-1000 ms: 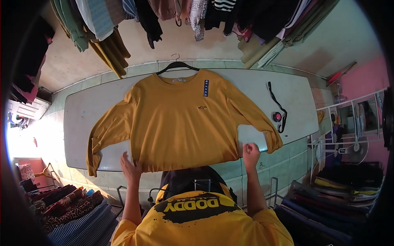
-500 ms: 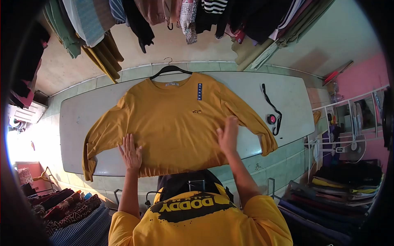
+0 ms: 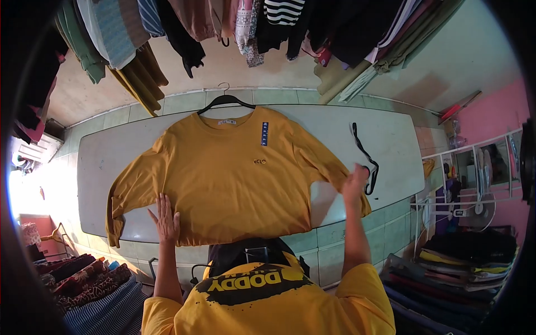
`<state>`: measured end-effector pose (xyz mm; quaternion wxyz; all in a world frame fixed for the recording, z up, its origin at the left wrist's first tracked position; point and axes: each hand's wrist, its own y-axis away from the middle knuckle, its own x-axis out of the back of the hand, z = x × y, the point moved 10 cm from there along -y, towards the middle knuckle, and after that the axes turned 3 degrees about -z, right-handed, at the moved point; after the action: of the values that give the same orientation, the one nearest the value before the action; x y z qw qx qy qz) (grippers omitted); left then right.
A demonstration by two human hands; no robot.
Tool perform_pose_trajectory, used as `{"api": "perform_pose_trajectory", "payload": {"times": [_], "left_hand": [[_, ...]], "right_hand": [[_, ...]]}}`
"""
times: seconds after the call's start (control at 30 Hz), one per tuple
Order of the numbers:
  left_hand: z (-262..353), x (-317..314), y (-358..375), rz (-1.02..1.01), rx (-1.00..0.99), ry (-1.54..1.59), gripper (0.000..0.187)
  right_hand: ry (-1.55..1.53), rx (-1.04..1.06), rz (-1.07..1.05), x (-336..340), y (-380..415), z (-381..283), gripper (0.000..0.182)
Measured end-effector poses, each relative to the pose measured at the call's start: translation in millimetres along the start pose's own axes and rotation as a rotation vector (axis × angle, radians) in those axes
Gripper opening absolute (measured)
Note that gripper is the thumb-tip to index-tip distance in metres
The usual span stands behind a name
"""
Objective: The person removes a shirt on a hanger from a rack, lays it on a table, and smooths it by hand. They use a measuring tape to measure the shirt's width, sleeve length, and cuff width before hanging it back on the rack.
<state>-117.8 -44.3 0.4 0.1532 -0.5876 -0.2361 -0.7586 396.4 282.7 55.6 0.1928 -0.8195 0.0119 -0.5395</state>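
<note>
Okay, right hand point(image 3: 353, 187) has swung off the shirt point(image 3: 223, 184) front to its sleeve point(image 3: 321, 159), baring more fabric; grip's unclear. Left hand point(image 3: 166, 220) lies open, well apart.

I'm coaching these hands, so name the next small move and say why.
I'd probably have the right hand reach slightly forward and take the black cord. It lies on the table right beside those fingers, while the mustard top is already spread out and the left hand rests at its lower side edge.
</note>
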Motion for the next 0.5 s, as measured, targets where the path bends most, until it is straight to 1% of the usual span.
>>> {"api": "perform_pose_trajectory", "payload": {"times": [0.03, 0.07, 0.1, 0.13, 0.2, 0.27, 0.33, 0.37, 0.4, 0.43, 0.47, 0.5], "left_hand": [[-4, -3, 4, -0.024, 0.034, -0.002, 0.061], [-5, -3, 5, -0.023, 0.044, -0.005, 0.061], [-7, -8, 7, -0.066, 0.059, 0.041, 0.062], [-9, -13, 9, -0.107, 0.079, 0.088, 0.063], [-14, -13, 10, -0.103, 0.120, 0.106, 0.066], [-10, -11, 9, -0.077, 0.070, 0.091, 0.067], [-12, -7, 11, -0.083, 0.081, 0.045, 0.067], [-14, -9, 10, -0.097, 0.068, 0.020, 0.067], [-16, -10, 10, -0.110, 0.055, -0.001, 0.067], [-16, -8, 11, -0.097, 0.039, 0.004, 0.067], [-20, -7, 12, -0.092, 0.054, -0.004, 0.067], [-18, -6, 11, -0.063, 0.005, 0.009, 0.067]], "right_hand": [[0.158, -0.064, 0.155, 16, -5, 29, 0.042], [0.221, -0.071, 0.144, 15, -10, 49, 0.044], [0.281, -0.075, 0.133, 14, -13, 66, 0.046], [0.268, -0.062, 0.126, 15, -14, 80, 0.046], [0.136, -0.070, -0.187, -19, -11, 107, 0.052], [0.218, -0.152, -0.147, -20, -8, 133, 0.055], [0.164, -0.224, -0.018, 3, 0, 164, 0.051], [0.021, -0.279, -0.002, 16, 2, 192, 0.045], [-0.126, -0.208, 0.185, 42, 12, 225, 0.040], [-0.105, -0.256, 0.269, 69, 25, 270, 0.038], [-0.607, -0.492, 0.427, 101, 57, 276, 0.031], [-0.722, -0.619, 0.433, 132, 69, 294, 0.029]]}}
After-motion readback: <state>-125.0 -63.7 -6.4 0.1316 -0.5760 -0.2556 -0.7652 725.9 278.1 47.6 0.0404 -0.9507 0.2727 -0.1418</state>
